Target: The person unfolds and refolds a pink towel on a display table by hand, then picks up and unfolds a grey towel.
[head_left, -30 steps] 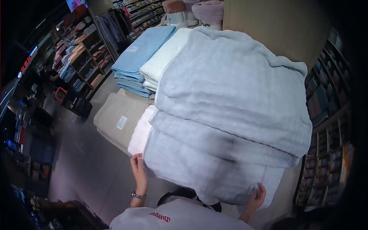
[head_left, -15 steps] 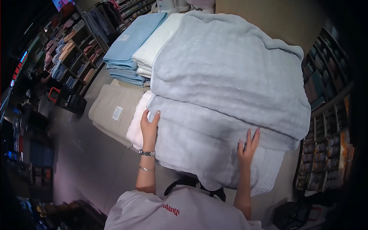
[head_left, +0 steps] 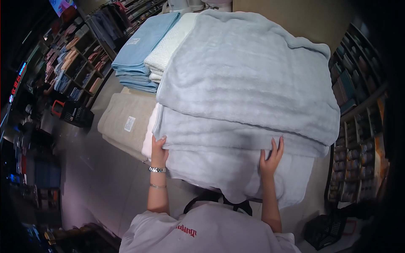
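Observation:
A large pale grey-blue towel (head_left: 253,80) lies in folded layers over the display, one thick fold resting on the layers nearer me. At its left edge, my left hand (head_left: 159,152), with a metal watch on the wrist, pinches the border of a middle layer between thumb and fingers. My right hand (head_left: 271,160) rests on the near part of the towel, fingers spread, just below the upper fold. A pale pink towel (head_left: 147,141) shows beside my left hand, partly covered by the grey-blue one.
Left of the large towel are a beige towel stack (head_left: 126,116) with a white label, a blue towel stack (head_left: 145,38) and a white towel stack (head_left: 168,50). Black shopping baskets (head_left: 76,113) stand on the floor at both sides. Stocked shelves (head_left: 358,164) line the right.
My left hand has moved toward me and slightly left, drawing the towel's edge along over the pink towel. My right hand has shifted a little left.

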Motion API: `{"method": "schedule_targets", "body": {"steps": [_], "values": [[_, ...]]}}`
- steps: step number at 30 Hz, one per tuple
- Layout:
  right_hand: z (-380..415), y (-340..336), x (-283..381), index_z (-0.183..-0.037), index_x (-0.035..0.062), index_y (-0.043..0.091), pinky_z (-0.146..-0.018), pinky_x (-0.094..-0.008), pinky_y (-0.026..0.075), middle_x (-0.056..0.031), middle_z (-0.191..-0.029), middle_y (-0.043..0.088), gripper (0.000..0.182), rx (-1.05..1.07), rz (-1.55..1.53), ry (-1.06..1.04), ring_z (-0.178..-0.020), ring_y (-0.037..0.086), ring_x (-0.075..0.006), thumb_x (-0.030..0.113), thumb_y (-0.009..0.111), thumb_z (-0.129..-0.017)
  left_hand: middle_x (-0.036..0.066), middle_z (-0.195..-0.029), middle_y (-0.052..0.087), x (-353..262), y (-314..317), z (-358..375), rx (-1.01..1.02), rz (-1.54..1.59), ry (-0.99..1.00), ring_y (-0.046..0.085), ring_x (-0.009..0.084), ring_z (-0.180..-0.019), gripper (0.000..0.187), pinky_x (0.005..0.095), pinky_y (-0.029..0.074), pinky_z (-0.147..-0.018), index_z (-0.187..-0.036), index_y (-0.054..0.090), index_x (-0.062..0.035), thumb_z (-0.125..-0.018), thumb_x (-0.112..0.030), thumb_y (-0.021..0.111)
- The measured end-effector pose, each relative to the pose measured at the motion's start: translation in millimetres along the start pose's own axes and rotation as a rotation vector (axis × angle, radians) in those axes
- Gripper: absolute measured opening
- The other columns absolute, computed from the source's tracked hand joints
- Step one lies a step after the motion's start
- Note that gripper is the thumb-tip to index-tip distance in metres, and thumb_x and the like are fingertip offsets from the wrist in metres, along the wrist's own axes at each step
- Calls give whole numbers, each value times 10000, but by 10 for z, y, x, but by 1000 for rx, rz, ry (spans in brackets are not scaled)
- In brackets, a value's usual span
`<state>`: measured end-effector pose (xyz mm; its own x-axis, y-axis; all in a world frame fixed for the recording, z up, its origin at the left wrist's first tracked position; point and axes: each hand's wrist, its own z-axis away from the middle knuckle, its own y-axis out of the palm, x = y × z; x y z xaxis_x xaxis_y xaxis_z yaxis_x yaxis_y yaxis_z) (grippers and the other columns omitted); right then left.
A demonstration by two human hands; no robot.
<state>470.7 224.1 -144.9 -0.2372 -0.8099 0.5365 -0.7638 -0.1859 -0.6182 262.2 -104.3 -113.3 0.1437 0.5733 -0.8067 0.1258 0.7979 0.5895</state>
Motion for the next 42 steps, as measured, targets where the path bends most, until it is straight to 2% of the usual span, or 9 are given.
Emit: {"method": "schedule_targets", "body": {"steps": [8, 14, 17, 24, 25, 31, 37, 41, 42], "values": [[38, 28, -27, -1266, 62, 502, -1054, -456, 289, -209, -1395, 342, 483, -64, -37, 13, -1290, 339, -384, 47, 611, -795, 158, -1239, 520, -85, 16, 191, 100, -107, -55, 511, 239, -1154, 671, 373, 406, -994, -1372, 332, 26, -774, -95, 612], [57, 5, -40, -1269, 50, 497, -1049, -461, 299, -219, -1394, 345, 492, -38, 6, 15, -1281, 348, -392, 51, 596, -787, 143, -1293, 502, -496, 613, 685, 554, -262, -82, 511, 210, -1170, 723, 323, 399, -976, -1390, 300, 56, -773, -51, 661], [34, 11, -15, -1269, 37, 493, -1049, -464, 300, -224, -1395, 344, 511, -35, 20, -2, -1280, 349, -397, 31, 584, -766, 107, -1173, 585, -627, 678, 890, 842, -440, -228, 565, 174, -1056, 624, 298, 427, -924, -1295, 453, 35, -730, -27, 710], [43, -18, 4, -1231, 16, 501, -1057, -458, 292, -224, -1380, 367, 504, -37, -27, -12, -1278, 348, -411, -26, 567, -732, 87, -906, 653, -720, 818, 739, 1442, -477, -112, 596, 169, -807, 166, 281, 460, -715, -858, 651, -18, -706, -39, 715], [56, -34, -5, -1216, 17, 498, -1055, -456, 296, -220, -1377, 369, 491, -29, -47, -16, -1276, 353, -408, -20, 572, -732, 104, -951, 665, -718, 763, 711, 1584, -628, -97, 634, 221, -820, 235, 276, 470, -773, -887, 668, -27, -696, -136, 753], [155, -180, 60, -1084, 59, 541, -967, -429, 345, -175, -1221, 495, 416, -221, -90, -77, -1118, 472, -352, -10, 618, -681, 90, -991, 652, -779, 778, 841, 1815, -409, -44, 614, 195, -879, 255, 284, 463, -778, -992, 635, -28, -755, -107, 688], [87, -1293, 504, -950, 71, 558, -804, -406, 363, -92, -937, 541, 242, -460, -50, -331, -841, 491, -278, 141, 650, -738, 82, -1034, 641, -881, 498, 611, 1611, -316, -246, 598, 180, -930, 301, 284, 457, -798, -1085, 600, -28, -796, -97, 646], [59, -1799, 675, -929, 43, 550, -675, -380, 345, -105, -805, 516, 368, -367, 127, -479, -742, 462, -285, 334, 639, -722, 76, -1064, 633, -851, 247, 380, 802, -63, -520, 588, 171, -964, 333, 283, 453, -812, -1148, 577, -28, -823, -91, 618], [29, -1757, 635, -918, 48, 559, -692, -383, 344, -104, -800, 519, 330, -272, 50, -439, -745, 469, -282, 292, 641, -712, 75, -1071, 631, -769, 254, 341, 565, -18, -575, 585, 168, -973, 342, 283, 452, -815, -1163, 572, -28, -830, -89, 611]]}}
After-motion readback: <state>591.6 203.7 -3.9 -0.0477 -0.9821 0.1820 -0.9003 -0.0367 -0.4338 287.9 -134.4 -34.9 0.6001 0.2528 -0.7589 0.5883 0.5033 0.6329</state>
